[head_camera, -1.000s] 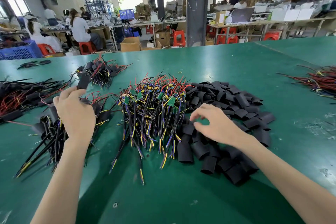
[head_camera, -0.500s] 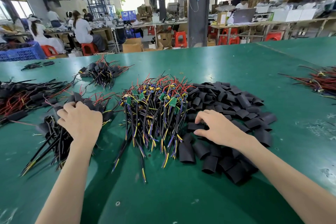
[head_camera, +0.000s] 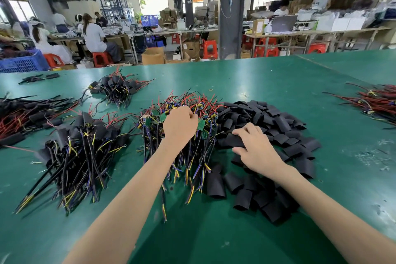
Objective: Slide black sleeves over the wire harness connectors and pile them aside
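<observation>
A: Left hand (head_camera: 180,126)?
B: Curled into the connector end of the heap of bare multicoloured wire harnesses (head_camera: 150,133) at table centre, gripping a clump there.
A: Right hand (head_camera: 256,149)?
B: At 4 o'clock from the left, near it but apart. Fingers are spread on the pile of short black flattened tube sleeves (head_camera: 278,126). Pinching one or just resting on them, cannot tell.
A: Sleeves versus harnesses?
B: Sleeves touch the heap's 3 o'clock side and lie around the right hand from 12 to 6 o'clock.
A: Sleeved ones?
B: Pile of black-sleeved wire harnesses (head_camera: 85,141) at 9 o'clock of the left hand, well apart from both hands, on the green tabletop (head_camera: 246,83). Smaller sleeved bunch (head_camera: 116,90) at 11 o'clock.
</observation>
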`<state>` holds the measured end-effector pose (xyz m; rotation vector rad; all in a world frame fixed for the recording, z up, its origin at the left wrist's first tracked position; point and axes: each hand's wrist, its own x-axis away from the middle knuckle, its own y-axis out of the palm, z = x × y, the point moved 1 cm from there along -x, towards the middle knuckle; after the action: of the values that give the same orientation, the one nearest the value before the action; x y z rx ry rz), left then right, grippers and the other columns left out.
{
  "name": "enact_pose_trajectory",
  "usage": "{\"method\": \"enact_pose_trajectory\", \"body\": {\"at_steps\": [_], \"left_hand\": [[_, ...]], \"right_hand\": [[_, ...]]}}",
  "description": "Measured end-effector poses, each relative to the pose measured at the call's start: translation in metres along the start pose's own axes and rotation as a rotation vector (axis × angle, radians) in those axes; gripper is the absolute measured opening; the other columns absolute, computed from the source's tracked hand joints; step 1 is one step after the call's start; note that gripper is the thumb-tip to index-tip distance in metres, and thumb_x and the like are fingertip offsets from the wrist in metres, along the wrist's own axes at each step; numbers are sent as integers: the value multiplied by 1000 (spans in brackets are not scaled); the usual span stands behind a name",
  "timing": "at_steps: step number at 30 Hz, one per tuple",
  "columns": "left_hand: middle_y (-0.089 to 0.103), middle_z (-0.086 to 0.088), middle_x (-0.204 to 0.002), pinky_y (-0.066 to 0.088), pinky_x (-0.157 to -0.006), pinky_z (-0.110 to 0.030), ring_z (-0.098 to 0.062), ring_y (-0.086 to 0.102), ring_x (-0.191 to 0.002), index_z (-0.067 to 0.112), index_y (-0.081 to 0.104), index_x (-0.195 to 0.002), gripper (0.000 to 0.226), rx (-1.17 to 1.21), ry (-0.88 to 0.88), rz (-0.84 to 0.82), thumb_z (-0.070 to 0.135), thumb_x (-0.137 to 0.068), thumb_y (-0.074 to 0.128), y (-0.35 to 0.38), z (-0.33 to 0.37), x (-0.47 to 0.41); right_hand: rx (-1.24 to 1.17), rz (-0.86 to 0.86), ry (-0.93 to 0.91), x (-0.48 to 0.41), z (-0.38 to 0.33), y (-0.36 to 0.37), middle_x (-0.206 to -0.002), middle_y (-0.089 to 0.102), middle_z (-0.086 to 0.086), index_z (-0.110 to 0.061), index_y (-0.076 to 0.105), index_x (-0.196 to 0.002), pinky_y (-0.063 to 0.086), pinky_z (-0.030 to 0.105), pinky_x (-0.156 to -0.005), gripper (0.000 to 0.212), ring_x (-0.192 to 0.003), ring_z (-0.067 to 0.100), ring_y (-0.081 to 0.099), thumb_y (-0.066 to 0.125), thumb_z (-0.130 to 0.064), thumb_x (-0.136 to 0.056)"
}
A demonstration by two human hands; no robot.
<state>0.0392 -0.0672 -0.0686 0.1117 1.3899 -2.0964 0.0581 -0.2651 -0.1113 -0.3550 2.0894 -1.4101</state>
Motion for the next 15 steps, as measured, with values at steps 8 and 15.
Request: {"method": "enact_pose_trajectory", "body": {"at_steps": [8,15], "left_hand": [[66,-13,-89,47,-64,-31,-28,59,-76,4,66,-89,19,-61,-146,-74,23,-86,64,0,8,-9],[70,-15,-88,57,-75,-35,-23,65,-67,-2,71,-95,18,426,-252,-57,5,-83,60,-36,6,-21]], "right_hand": [[-24,28,-26,1,-5,0,-120,42,4,-17,46,-129,31,36,-95,41,-113,24,36,57,-25,-91],[-40,108,1,1,-4,-4,-116,43,4,-16,48,-126,32,37,-90,40,-109,25,39,61,-21,-88]]}}
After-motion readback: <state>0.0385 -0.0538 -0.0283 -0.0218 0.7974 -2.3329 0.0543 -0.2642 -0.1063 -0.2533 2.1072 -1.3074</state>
